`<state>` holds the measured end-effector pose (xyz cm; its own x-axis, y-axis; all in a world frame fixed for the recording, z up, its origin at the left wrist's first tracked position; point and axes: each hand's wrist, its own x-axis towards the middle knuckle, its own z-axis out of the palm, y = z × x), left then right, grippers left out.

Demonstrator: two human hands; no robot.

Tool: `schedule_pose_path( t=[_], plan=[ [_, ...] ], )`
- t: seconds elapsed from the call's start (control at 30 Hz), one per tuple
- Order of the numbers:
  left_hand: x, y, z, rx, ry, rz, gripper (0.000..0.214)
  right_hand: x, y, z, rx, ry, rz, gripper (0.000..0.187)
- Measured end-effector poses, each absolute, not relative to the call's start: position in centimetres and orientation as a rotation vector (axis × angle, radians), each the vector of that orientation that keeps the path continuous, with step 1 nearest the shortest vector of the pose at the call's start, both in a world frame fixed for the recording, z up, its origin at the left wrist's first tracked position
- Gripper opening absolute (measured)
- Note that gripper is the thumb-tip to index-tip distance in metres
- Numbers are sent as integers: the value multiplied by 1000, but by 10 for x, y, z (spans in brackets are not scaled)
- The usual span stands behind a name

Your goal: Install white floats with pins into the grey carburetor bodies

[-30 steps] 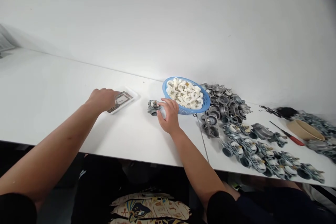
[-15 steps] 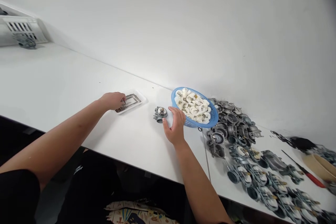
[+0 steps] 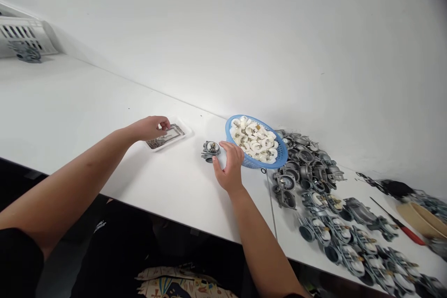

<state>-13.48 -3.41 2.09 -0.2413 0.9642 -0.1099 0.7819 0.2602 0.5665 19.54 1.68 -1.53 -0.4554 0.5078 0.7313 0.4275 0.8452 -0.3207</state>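
Note:
My left hand [image 3: 151,127] hovers over a small white tray [image 3: 181,136] of thin metal pins, its fingers pinched together on something too small to make out. My right hand [image 3: 229,166] rests on the white table [image 3: 87,116] with its fingers curled loosely beside a grey metal carburetor body [image 3: 210,150], the thumb touching it. Just right of that hand stands a blue plastic basket [image 3: 278,159] filled with white plastic floats.
A heap of grey carburetor bodies [image 3: 307,158] lies right of the basket, with rows of more [image 3: 352,242] along the front edge. A red-handled screwdriver [image 3: 401,227] and a tan bowl [image 3: 422,220] sit far right. A white crate [image 3: 24,39] stands far left.
My left hand has lifted slightly off the tray with its fingertips pinched. The view has swung left and up since a second ago. My right hand stays by the carburetor body.

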Motion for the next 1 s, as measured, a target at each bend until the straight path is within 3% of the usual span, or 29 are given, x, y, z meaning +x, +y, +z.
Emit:
schedule_pose_path(
  t=[0.17, 0.27, 0.5, 0.9, 1.0],
  plan=[
    [-68, -47, 42, 1388, 1637, 1355, 40, 194, 9, -12, -640, -2112, 193, 31],
    [-19, -48, 34, 1285, 1394, 1529, 38, 194, 5, -10, -638, -2138, 223, 27],
    [23, -30, 0, 1292, 1262, 1544, 34, 202, 12, -3, -715, -2120, 206, 18],
    [20, -20, 4, 1591, 1286, 1427, 26, 209, 20, 0, -763, -2172, 232, 15],
    [11, -18, 8, 1844, 1422, 1351, 40, 210, 21, 0, -798, -2200, 186, 13]
  ],
)
